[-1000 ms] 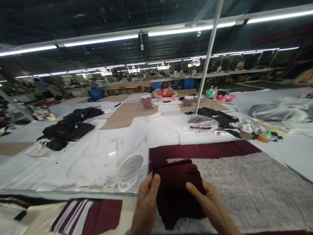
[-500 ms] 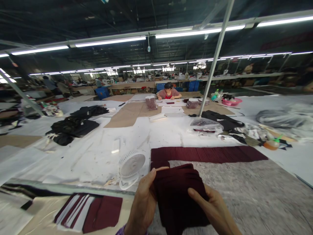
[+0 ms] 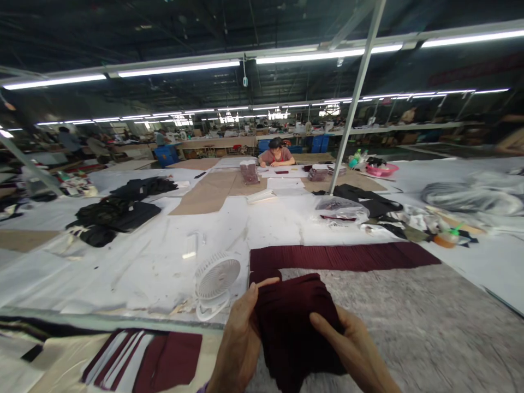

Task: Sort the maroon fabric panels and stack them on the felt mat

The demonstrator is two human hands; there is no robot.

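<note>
Left — white fan [image 3: 216, 281]; right — bare grey mat [image 3: 413, 322]

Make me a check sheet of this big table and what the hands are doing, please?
Surface: white table with a grey fuzzy mat.
Job's things: stack of dark red cloth pieces; a long row of the same behind it.
Clutter: small white fan, black clothes, plastic bag.
Hands: left hand and right hand grip the stack.
Cables: nothing seen.
Surroundings: a person seated far across.
</note>
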